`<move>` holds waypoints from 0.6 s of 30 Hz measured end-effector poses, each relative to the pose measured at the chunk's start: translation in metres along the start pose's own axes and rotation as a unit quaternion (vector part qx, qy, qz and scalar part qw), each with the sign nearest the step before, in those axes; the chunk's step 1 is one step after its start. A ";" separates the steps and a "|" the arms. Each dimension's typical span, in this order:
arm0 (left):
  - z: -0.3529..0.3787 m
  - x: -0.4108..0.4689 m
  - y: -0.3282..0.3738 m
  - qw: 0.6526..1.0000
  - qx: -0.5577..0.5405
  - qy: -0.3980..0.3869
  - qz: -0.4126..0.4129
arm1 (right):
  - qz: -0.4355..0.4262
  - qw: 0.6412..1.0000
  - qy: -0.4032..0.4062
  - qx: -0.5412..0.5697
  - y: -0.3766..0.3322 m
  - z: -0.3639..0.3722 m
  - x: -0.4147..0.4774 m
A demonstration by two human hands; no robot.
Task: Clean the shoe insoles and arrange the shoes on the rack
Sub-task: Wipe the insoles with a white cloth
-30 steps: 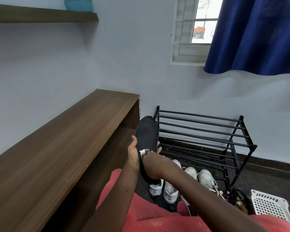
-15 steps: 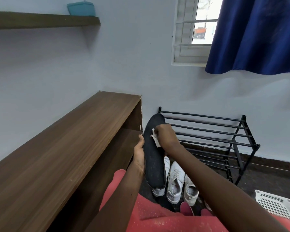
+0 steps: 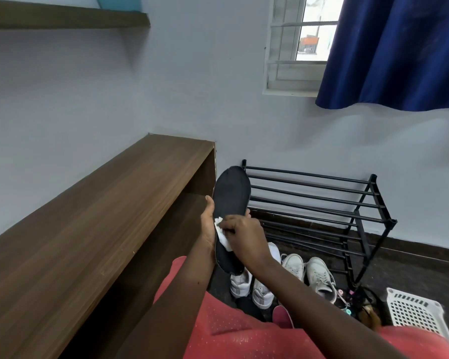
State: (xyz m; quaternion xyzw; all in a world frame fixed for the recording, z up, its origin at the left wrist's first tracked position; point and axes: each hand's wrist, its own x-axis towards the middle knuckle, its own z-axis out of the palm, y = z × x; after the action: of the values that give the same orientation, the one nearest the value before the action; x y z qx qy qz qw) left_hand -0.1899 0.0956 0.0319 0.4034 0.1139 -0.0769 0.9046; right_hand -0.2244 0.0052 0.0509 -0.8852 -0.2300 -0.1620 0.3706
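A long brown wooden surface (image 3: 88,229) runs along the wall to the left of the black shoe rack (image 3: 309,174), its far end almost touching the rack's left post. High above the rack and to its right hangs a blue curtain (image 3: 399,47), partly covering a window (image 3: 301,42) that sits straight above the rack. Far up and left of the rack, a wall shelf (image 3: 62,18) carries a teal container (image 3: 119,1). The rack itself stands against the wall on a dark floor, and no shoes sit on the bars that show.

In front of the rack's right end, a white perforated basket (image 3: 415,312) rests on the floor. White sneakers (image 3: 319,278) lie in a loose row on the floor just in front of the rack, with a tangle of dark sandals (image 3: 358,299) between them and the basket.

The dark insole (image 3: 231,190) is held up in the air in front of the rack's left end, toe pointing up. The left hand (image 3: 209,224) grips it from behind, thumb along the edge away from the rack. The right hand (image 3: 244,234) pinches a white wipe (image 3: 222,235) and presses it on the insole's middle, on the face turned away from the rack.
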 end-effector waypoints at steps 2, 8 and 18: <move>0.000 -0.003 0.001 0.999 -0.037 0.008 -0.026 | -0.006 1.000 0.004 0.029 0.000 0.002 -0.008; 0.002 -0.004 0.002 0.997 -0.060 0.015 -0.045 | 0.029 0.999 -0.024 -0.009 0.006 -0.001 0.009; -0.001 0.002 0.013 0.989 -0.142 -0.019 -0.038 | 0.039 0.990 -0.133 0.000 -0.023 0.003 -0.005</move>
State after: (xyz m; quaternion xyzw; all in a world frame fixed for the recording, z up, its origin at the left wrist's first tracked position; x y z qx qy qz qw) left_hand -0.1851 0.1049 0.0401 0.2643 0.1221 -0.1020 0.9512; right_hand -0.2403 0.0200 0.0600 -0.9074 -0.2419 -0.0285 0.3425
